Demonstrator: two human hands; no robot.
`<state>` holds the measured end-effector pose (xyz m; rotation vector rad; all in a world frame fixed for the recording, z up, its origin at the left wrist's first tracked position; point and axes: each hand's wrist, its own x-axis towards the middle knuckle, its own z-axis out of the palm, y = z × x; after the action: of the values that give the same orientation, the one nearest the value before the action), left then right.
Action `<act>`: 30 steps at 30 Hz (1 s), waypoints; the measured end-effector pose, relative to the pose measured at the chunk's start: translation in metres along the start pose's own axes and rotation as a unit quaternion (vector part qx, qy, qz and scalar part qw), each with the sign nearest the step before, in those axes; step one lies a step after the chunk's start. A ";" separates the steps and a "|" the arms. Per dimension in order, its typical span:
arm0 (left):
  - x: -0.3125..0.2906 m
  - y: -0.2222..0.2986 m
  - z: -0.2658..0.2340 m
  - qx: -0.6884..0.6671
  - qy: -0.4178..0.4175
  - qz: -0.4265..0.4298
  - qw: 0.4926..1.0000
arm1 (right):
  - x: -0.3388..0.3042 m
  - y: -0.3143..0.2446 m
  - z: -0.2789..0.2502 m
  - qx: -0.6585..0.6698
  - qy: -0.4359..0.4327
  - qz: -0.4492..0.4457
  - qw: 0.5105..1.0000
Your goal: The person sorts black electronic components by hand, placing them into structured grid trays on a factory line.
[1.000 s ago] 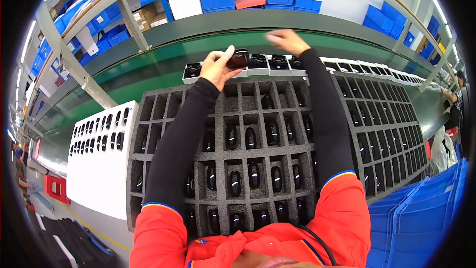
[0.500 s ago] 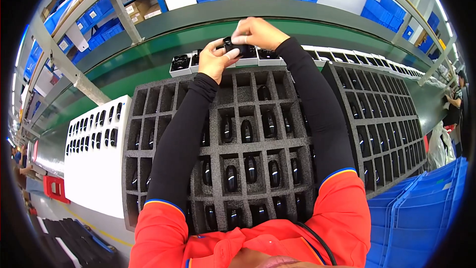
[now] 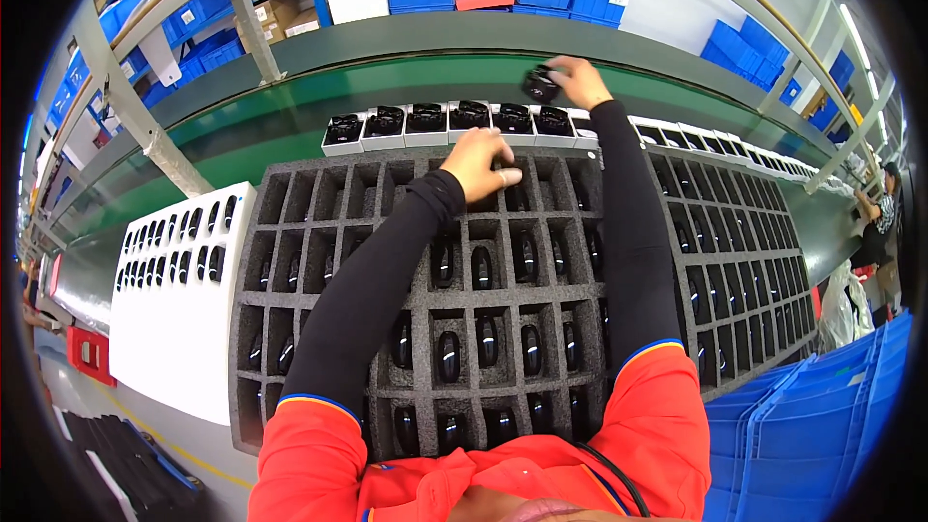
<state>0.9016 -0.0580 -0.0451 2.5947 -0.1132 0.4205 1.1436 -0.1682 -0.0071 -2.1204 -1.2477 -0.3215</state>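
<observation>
My right hand (image 3: 582, 84) is closed on a small black object (image 3: 541, 84), blurred by motion, above the green belt beyond the row of boxes. My left hand (image 3: 480, 162) reaches over the far part of a dark grey foam tray (image 3: 416, 298). Its thumb and forefinger are apart at the rim of a compartment; the other fingertips are hidden. Just below the thumb, a glossy black piece (image 3: 518, 197) shows in that compartment. Small open white boxes (image 3: 425, 138) line the tray's far edge, several with black things inside.
A second foam tray (image 3: 744, 242) stands at the right, a white tray (image 3: 174, 329) with black pieces at the left. Behind runs a green belt (image 3: 387, 82). Stacked blue crates (image 3: 802, 416) are at lower right. A metal post (image 3: 174, 159) rises at left. Another person (image 3: 880, 208) is far right.
My hands have come apart. The right has carried the black object to the right, over the belt; the left has come back toward me, over the foam tray. My view has shifted slightly.
</observation>
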 end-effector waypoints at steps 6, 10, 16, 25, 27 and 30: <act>-0.007 -0.007 0.009 0.097 -0.093 -0.054 0.990 | -0.018 0.080 0.024 -0.134 0.046 0.167 0.976; -0.003 0.006 0.002 0.062 -0.111 -0.053 0.990 | -0.026 0.098 0.040 -0.089 -0.014 0.174 0.981; 0.015 0.018 0.002 -0.291 0.032 0.013 0.956 | -0.004 0.073 0.011 -0.069 -0.010 0.064 0.995; -0.001 0.001 -0.023 -0.536 0.272 -0.155 0.784 | -0.005 -0.094 0.007 0.356 -0.286 0.022 0.889; -0.002 -0.002 -0.020 -0.536 0.248 -0.143 0.794 | -0.006 -0.088 0.014 0.226 -0.192 -0.041 0.954; -0.005 -0.007 -0.020 -0.529 0.273 -0.160 0.787 | -0.010 -0.106 0.012 0.176 -0.109 -0.214 0.954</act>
<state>0.8924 -0.0417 -0.0334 1.2765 0.2354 0.7023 1.0474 -0.1313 0.0221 -1.6033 -1.7527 -0.0361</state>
